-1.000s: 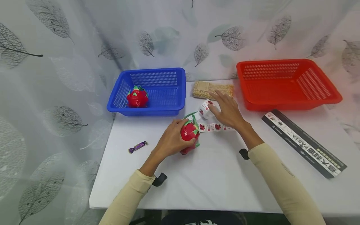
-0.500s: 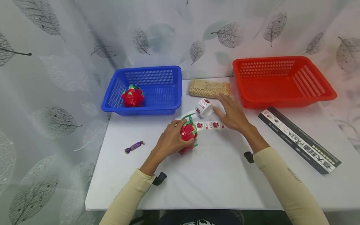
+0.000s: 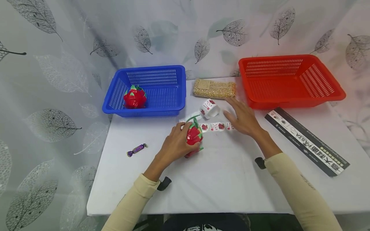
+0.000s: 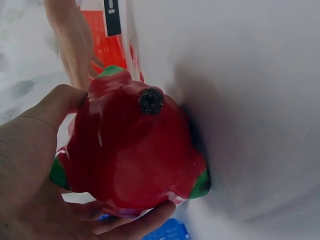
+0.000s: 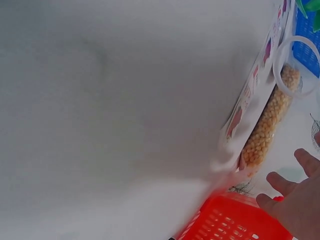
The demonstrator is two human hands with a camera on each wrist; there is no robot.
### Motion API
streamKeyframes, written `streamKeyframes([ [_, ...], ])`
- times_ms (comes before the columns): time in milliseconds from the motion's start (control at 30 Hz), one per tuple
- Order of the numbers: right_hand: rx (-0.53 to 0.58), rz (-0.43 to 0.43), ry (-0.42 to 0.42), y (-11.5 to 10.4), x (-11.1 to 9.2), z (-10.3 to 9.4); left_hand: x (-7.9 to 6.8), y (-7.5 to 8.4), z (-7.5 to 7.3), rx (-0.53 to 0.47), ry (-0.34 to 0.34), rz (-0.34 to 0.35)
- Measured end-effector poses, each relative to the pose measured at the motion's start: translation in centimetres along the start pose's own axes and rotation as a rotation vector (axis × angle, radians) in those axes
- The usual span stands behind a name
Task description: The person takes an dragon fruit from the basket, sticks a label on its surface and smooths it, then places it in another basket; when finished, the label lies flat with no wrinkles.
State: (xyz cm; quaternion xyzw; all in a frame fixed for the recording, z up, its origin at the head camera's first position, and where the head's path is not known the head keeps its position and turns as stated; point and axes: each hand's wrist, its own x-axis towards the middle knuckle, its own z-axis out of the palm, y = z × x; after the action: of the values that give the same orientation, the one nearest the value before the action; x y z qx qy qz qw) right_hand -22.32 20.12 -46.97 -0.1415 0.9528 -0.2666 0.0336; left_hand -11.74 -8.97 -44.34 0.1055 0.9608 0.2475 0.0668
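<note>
Left hand [image 3: 177,142]: fingers curled round a red dragon fruit [image 3: 194,136], held at the middle of the desk [image 3: 208,186]; contact with the surface cannot be determined. Right hand [image 3: 245,120]: fingers extended and spread, just right of a sticker roll [image 3: 208,108]. A sticker strip [image 3: 217,127] runs between both hands. Along the far side, a bag of corn kernels [image 3: 216,90] lies between a blue basket [image 3: 163,96] at left, containing a second dragon fruit [image 3: 135,98], and a red basket [image 3: 274,88] at right. A purple candy [image 3: 137,150] lies left; a black pasta box [image 3: 307,141] lies right.
</note>
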Motion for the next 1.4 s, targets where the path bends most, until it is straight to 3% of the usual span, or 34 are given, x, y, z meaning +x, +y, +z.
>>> streamKeyframes([
  [267,0.019,0.020,-0.008,1.4,-1.0,-0.7,0.4,0.8,-0.3,0.033,-0.024,0.017],
  [500,0.024,0.017,-0.033,2.3,-1.7,-1.5,2.0,3.2,-2.1,0.184,-0.013,0.137],
  [633,0.004,-0.020,-0.053,2.7,-1.8,-1.6,3.5,5.1,-3.7,0.279,-0.080,0.217],
  [833,-0.071,-0.111,-0.055,3.4,-1.3,-1.0,5.8,7.6,-5.1,0.355,-0.306,0.302],
  [933,-0.103,-0.161,-0.058,3.8,-1.1,-0.5,7.0,8.5,-4.7,0.388,-0.404,0.325],
  [1067,-0.123,-0.220,-0.064,3.8,-1.1,-0.2,8.3,9.1,-2.9,0.478,-0.483,0.329],
  [1233,-0.157,-0.230,-0.092,3.4,-1.3,0.1,9.0,9.2,-0.4,0.585,-0.525,0.293],
  [1400,-0.218,-0.220,-0.131,3.1,-1.6,0.6,8.9,8.9,1.0,0.635,-0.540,0.278],
])
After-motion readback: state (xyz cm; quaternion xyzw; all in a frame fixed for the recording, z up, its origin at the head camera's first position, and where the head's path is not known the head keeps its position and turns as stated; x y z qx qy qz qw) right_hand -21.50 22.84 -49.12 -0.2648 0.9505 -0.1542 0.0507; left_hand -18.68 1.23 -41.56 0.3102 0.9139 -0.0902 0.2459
